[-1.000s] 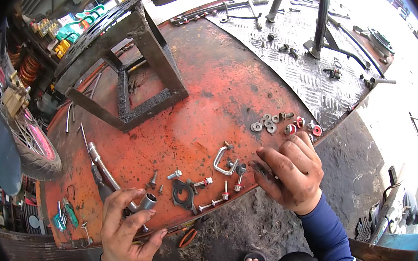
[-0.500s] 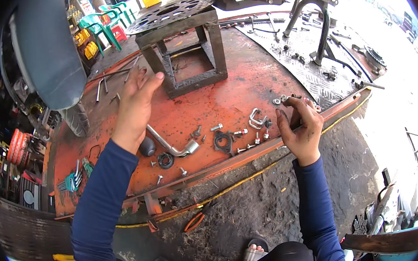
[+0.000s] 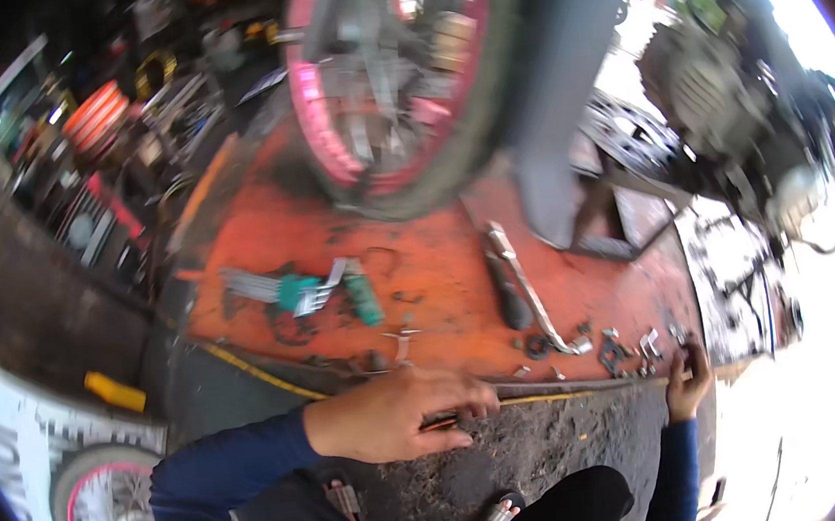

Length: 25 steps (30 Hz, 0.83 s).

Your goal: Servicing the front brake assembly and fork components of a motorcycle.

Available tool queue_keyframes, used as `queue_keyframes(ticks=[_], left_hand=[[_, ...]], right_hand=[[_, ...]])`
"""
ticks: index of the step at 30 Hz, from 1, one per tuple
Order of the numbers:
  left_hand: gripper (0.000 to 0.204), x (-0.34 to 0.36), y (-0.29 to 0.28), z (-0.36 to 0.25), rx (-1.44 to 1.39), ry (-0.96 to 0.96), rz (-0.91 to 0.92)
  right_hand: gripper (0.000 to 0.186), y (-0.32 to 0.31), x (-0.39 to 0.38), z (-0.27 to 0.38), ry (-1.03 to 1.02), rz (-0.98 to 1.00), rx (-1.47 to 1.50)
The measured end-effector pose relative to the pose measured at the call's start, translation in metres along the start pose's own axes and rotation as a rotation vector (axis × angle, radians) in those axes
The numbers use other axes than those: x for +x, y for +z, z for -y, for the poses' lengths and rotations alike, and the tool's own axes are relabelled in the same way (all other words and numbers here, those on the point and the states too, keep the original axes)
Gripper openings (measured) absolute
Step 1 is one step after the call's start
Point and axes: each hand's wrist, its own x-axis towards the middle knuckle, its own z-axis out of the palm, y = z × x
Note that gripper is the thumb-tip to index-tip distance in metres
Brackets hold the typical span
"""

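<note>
My left hand (image 3: 402, 415) hovers before the front edge of the red-orange metal platform (image 3: 428, 269), thumb and fingers apart. Between them shows a bit of orange plier handle (image 3: 440, 422); it seems to lie on the ground beyond. At the platform's right front corner my right hand (image 3: 689, 390) is raised, its blurred fingers apart, beside small bolts and a metal bracket (image 3: 650, 344). A bent socket wrench (image 3: 531, 295) lies on the platform next to a tool with a black handle (image 3: 508, 292). Farther left are a hex key set in a teal holder (image 3: 298, 292) and a green cylindrical item (image 3: 363, 296).
A wheel with a pink rim (image 3: 325, 134) rises over the platform's back. A dark metal stand (image 3: 607, 242) and a motorcycle engine (image 3: 707, 82) stand right of it. A yellow hose or cord (image 3: 257, 371) runs along the front edge. Another wheel (image 3: 110, 516) is at lower left.
The view has swung left, bringing the pink-rimmed wheel in. My left hand has come down from above the platform to before its front edge. My right hand stays near the bolts.
</note>
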Motion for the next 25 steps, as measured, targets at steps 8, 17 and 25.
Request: queue_keyframes(ticks=[8, 17, 25], left_hand=[[0.027, -0.283, -0.012, -0.065, -0.876, -0.647, -1.315], [0.029, -0.521, 0.185, -0.225, 0.079, -1.676, -0.725], [0.066, -0.469, -0.118, -0.171, -0.415, -1.575, -0.828]], right_hand=[[0.043, -0.049, 0.022, 0.082, 0.308, 0.438, -0.497], [0.045, -0.043, -0.017, 0.277, 0.363, 0.958, -0.812], [0.054, 0.043, 0.001, 0.448, 0.726, 1.519, -0.585]])
